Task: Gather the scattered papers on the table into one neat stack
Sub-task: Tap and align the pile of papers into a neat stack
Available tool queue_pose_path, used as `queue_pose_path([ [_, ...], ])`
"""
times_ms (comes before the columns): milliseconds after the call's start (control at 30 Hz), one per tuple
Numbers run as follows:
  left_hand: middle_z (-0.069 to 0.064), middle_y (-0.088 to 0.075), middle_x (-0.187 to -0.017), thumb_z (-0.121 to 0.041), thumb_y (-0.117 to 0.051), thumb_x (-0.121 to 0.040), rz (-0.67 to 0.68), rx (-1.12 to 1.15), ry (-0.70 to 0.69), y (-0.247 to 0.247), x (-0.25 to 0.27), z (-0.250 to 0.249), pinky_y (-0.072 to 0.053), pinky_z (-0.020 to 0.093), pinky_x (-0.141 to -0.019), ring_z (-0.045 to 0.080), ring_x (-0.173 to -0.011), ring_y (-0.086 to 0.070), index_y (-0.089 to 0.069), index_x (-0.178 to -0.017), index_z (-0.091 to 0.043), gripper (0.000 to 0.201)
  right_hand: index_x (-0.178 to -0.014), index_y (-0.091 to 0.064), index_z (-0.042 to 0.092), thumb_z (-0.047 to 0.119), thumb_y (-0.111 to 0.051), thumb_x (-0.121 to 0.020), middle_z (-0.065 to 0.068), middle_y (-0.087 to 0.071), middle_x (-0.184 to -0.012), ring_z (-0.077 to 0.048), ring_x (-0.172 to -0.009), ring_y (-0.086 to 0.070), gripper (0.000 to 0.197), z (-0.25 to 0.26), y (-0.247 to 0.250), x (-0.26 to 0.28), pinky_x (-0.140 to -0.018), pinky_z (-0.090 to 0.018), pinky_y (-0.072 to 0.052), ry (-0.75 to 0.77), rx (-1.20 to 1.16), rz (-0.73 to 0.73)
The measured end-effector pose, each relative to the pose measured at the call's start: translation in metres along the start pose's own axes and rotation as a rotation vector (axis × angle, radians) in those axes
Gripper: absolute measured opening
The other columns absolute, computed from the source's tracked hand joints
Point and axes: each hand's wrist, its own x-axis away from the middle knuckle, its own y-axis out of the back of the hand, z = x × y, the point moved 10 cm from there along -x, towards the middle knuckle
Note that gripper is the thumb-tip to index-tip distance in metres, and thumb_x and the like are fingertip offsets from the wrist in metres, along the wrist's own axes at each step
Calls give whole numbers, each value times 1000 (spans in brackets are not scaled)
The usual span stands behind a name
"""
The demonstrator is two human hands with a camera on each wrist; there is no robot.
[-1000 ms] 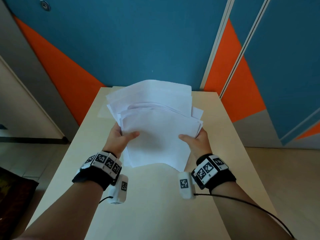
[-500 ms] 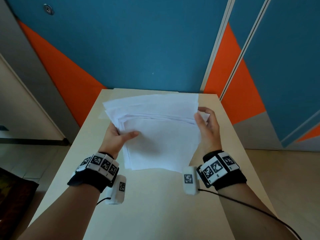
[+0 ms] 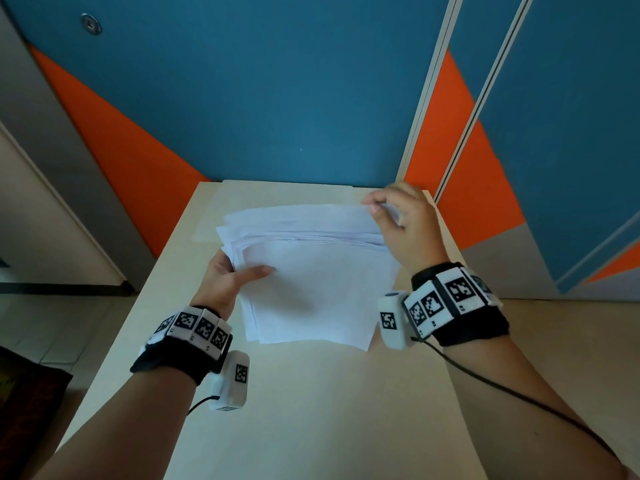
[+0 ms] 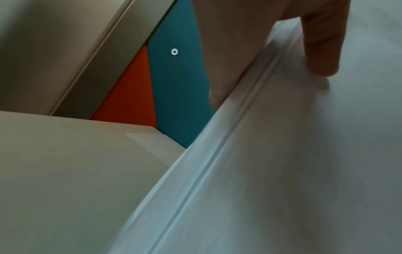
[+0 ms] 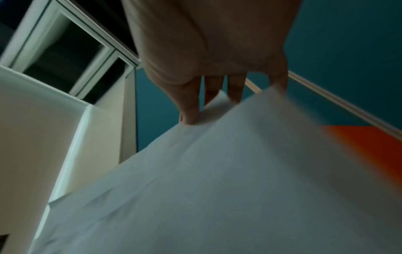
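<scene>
A loose stack of white papers (image 3: 318,271) is held over the beige table (image 3: 311,410), its sheets fanned and uneven at the far and left edges. My left hand (image 3: 235,275) grips the stack's left edge, thumb on top and fingers underneath; the left wrist view shows that thumb (image 4: 322,51) pressing the papers (image 4: 282,171). My right hand (image 3: 391,216) pinches the far right corner of the papers. In the right wrist view its fingers (image 5: 191,106) curl over the far edge of the papers (image 5: 217,189). That picture is blurred.
One more pale sheet (image 3: 211,230) lies flat on the table beneath the stack's far left. A blue and orange wall (image 3: 277,98) stands right behind the table's far edge. Floor drops off at both sides. A cable (image 3: 519,396) trails from my right wrist.
My right hand slid from the stack's near right edge up to its far right corner. The stack has tipped down flatter over the table. The left hand kept its hold.
</scene>
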Motion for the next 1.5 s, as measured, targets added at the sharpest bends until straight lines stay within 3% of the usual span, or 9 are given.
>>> queue_pose_path([
  [100, -1, -75, -73, -18, -87, -34, 13, -12, 23, -1, 0, 3, -55, 30, -70, 16, -71, -71, -76, -73, -18, 40, -88, -67, 14, 4, -61, -84, 2, -52, -99, 7, -95, -52, 12, -34, -5, 16, -87, -3, -34, -176, -194, 160],
  [267, -4, -73, -64, 3, -80, -44, -11, 17, 35, -1, -4, 4, -54, 24, -62, 11, -64, -69, -75, -61, -19, 28, -125, -32, 51, 20, -78, -65, 3, -47, -128, -16, -115, -52, 81, -63, -15, 41, -95, -31, -44, -421, -586, 192],
  [367, -5, -73, -65, 3, -76, -50, -33, 7, 61, 4, -6, 10, -54, 26, -65, 11, -65, -69, -75, -61, -20, 26, -143, -17, 37, 6, -86, -53, 6, -52, -121, -9, -110, -57, 117, -91, -29, 66, -97, -32, -48, -630, -768, 150],
  [533, -4, -71, -60, 9, -63, -69, -63, -51, 73, -2, -2, 13, -53, 27, -64, 11, -60, -68, -73, -57, -17, 30, -95, -62, 20, -13, -69, -70, 3, -67, -94, -6, -83, -66, 43, -91, -56, 88, -93, -41, -52, -765, -617, 174],
  [767, -2, -69, -97, -3, -66, -61, -112, -50, 0, -2, 0, -11, -54, 24, -76, 15, -91, -66, -56, -115, -19, 57, -106, -62, 9, -14, -68, -71, -4, -69, -98, -6, -83, -69, 42, -81, -53, 76, -76, -25, -56, -721, -679, 133],
  [933, 6, -37, -146, -54, -66, -70, -230, -68, -79, -9, 10, -29, -27, 37, -112, 20, -134, -37, -39, -123, -48, 59, -111, -61, 8, -14, -70, -68, -5, -69, -99, -20, -90, -65, 49, -85, -59, 84, -82, -25, -53, -768, -652, 131],
  [1166, -4, -48, -81, -22, -60, -85, -518, -86, -175, -2, 5, -55, -39, 11, -73, 6, -78, -48, -51, -105, -23, 22, -106, -64, 10, -10, -71, -69, 0, -70, -92, -17, -87, -67, 43, -85, -58, 84, -81, -25, -53, -784, -641, 109],
  [1333, -2, -58, -85, -30, -53, -89, -505, -95, -196, 7, 4, -47, -42, 33, -86, 21, -90, -53, -58, -85, -30, 6, -101, -65, 9, -8, -71, -71, 3, -69, -85, 1, -65, -68, 35, -83, -59, 84, -59, -12, -52, -771, -666, 131],
  [1500, -1, -63, -108, -57, -55, -66, -263, -105, -170, -14, -1, -45, -37, 40, -105, 24, -108, -55, -47, -107, -37, 46, -107, -65, 9, 0, -71, -74, 1, -71, -94, -6, -80, -69, 35, -76, -52, 82, -77, -21, -54, -738, -721, 45],
])
